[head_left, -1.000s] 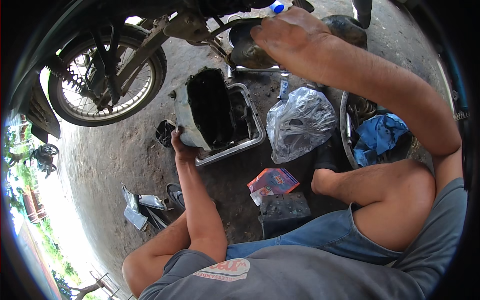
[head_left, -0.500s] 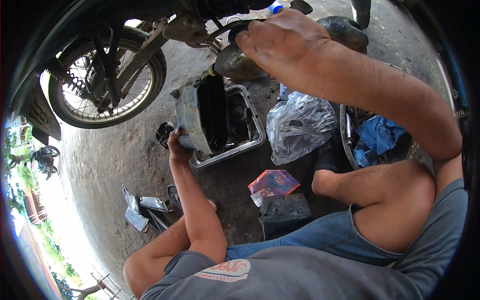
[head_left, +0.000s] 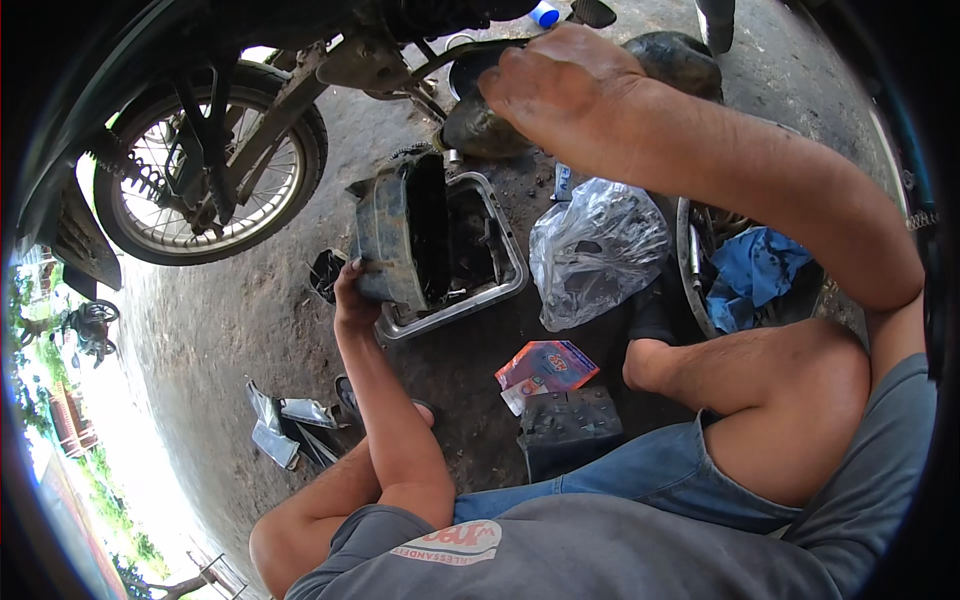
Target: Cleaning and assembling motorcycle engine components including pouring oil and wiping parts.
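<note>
My left hand (head_left: 356, 300) grips the lower left of a grimy metal casing (head_left: 390, 235), which is tilted on its side with its dark hollow facing right, over a metal tray (head_left: 508, 240). My right hand (head_left: 550, 85) is closed at the top of a dirty, dark translucent jug (head_left: 475, 130), whose narrow end is near the casing's upper edge; the fingers partly hide it. Above both is the underside of a motorcycle (head_left: 365, 65). A crumpled clear plastic bag (head_left: 595, 255) lies right of the tray.
The front wheel (head_left: 115, 200) is at upper left. A round basin (head_left: 690, 300) holds parts and a blue cloth (head_left: 750, 280). Near my legs lie a bright packet (head_left: 545, 370), a dark block (head_left: 570, 430) and metal scraps (head_left: 280, 420). Another motorcycle (head_left: 90, 330) stands far left.
The casing has tilted so its opening faces more to the right. My right hand and the jug moved left toward the casing. My left hand shifted slightly left.
</note>
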